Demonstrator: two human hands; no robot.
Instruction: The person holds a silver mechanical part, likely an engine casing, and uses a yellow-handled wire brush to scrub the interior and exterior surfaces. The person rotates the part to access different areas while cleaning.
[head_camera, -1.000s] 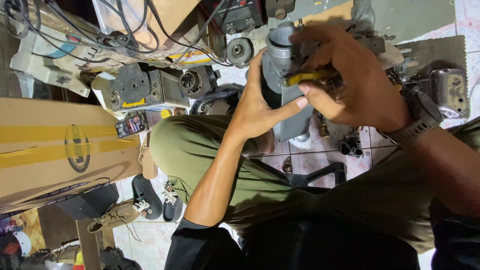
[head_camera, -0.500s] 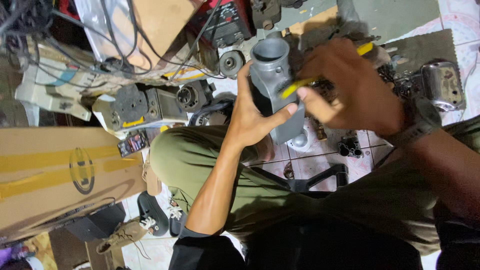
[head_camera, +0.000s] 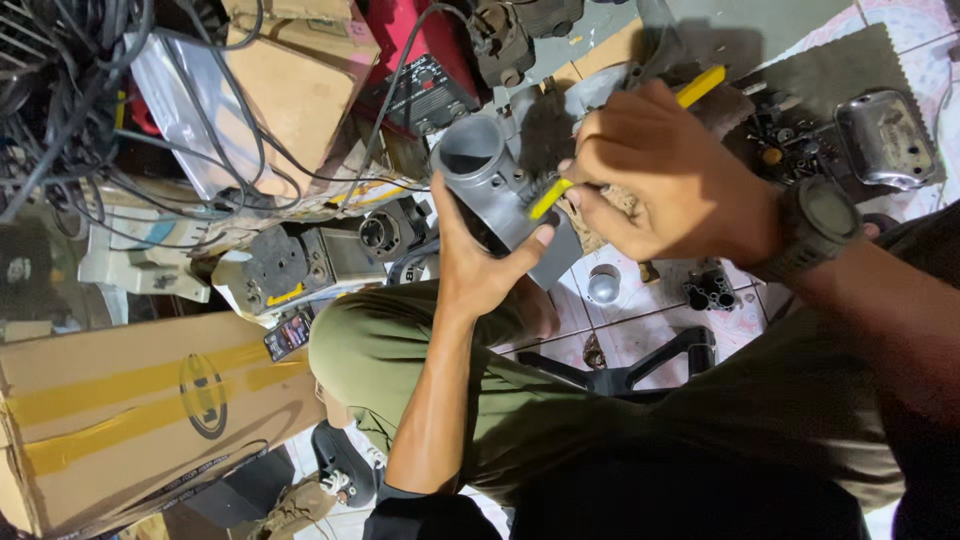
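Grey cast-metal housing now tilted further, round bore swung toward upper left of frame compared with a second ago; whole part shifted left. Left hand wrapped around housing from below, thumb pressed on flat side. Right hand closed on yellow-handled tool, handle now poking out upper right, tip against housing near centre frame. Reads as re-angling for access to the side face. Housing: matte, smooth tube mouth, boxy body. Below on tiled floor: small shiny metal cup. Cardboard box lower left, taped yellow.
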